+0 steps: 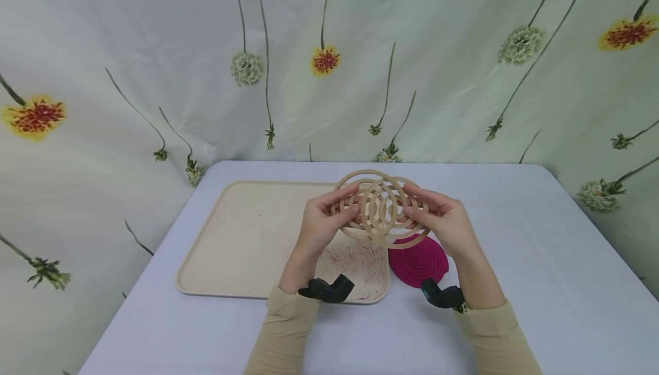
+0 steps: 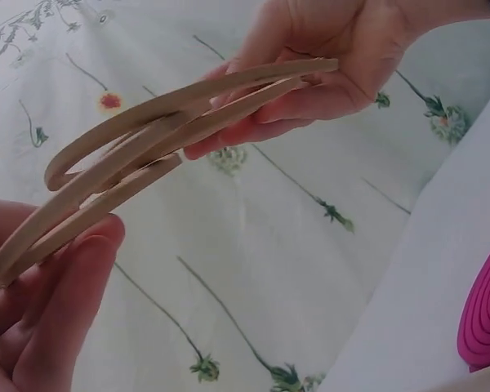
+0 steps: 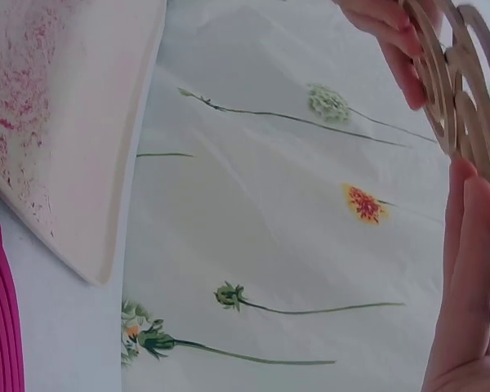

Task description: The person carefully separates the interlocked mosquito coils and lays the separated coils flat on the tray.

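Aloft, head view: left hand (image 1: 323, 218) and right hand (image 1: 444, 215) are pinching opposite sides of overlapping tan rings (image 1: 381, 230), above right edge of tray (image 1: 252, 238) and magenta coil (image 1: 419, 263); table (image 1: 546, 249) is stretching rightward. Left wrist: rings are slanting edge-on between hands. Right wrist: tray is lying apart from rings.

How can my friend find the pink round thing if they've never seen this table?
Start at the white table and find the big beige tray. The pink disc lies on the table by the tray's right edge. Its solid bright pink sets it apart from the beige tray and the pale beige rings held in the left hand and right hand.
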`<state>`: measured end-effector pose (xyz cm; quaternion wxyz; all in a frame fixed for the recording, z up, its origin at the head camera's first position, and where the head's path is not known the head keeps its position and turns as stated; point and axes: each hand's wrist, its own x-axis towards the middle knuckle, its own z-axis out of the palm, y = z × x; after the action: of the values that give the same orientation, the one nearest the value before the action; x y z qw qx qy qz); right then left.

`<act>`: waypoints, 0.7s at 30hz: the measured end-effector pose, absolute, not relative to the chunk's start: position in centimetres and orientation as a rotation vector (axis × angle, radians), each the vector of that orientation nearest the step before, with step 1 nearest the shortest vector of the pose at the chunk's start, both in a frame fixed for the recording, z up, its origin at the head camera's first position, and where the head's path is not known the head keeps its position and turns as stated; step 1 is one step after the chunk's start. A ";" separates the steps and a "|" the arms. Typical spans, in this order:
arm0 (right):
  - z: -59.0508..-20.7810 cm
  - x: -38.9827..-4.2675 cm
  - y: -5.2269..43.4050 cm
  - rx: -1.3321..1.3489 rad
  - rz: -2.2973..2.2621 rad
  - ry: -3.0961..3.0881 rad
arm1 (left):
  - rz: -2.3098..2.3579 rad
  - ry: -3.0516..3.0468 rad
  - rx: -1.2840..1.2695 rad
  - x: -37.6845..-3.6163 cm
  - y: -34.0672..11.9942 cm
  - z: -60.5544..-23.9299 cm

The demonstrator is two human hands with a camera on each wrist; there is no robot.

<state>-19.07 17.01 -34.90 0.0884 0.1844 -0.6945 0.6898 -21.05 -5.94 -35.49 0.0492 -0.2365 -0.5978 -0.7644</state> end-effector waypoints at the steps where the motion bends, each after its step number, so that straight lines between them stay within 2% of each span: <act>1: -34.9 -19.1 16.7 0.535 2.079 -2.021 | -2.334 -1.783 -0.703 -21.0 -5.8 -35.5; 5: -35.0 -19.0 15.7 0.449 2.133 -1.850 | -2.344 -1.643 -0.730 -21.2 -5.4 -35.6; 9: -35.0 -18.8 15.6 0.456 2.112 -1.827 | -2.304 -1.661 -0.910 -21.4 -6.1 -35.7; 16: -34.6 -18.6 18.8 0.931 1.992 -2.273 | -2.063 -1.986 -1.404 -21.6 -9.1 -35.9; 21: -34.7 -18.8 19.5 1.116 1.921 -2.491 | -1.990 -2.172 -1.396 -21.5 -9.3 -35.9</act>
<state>-18.84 19.50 -34.66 -0.0982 0.3327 -0.7427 0.5728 -21.50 -9.30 -35.85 -0.0592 -0.4274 -0.6651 -0.6095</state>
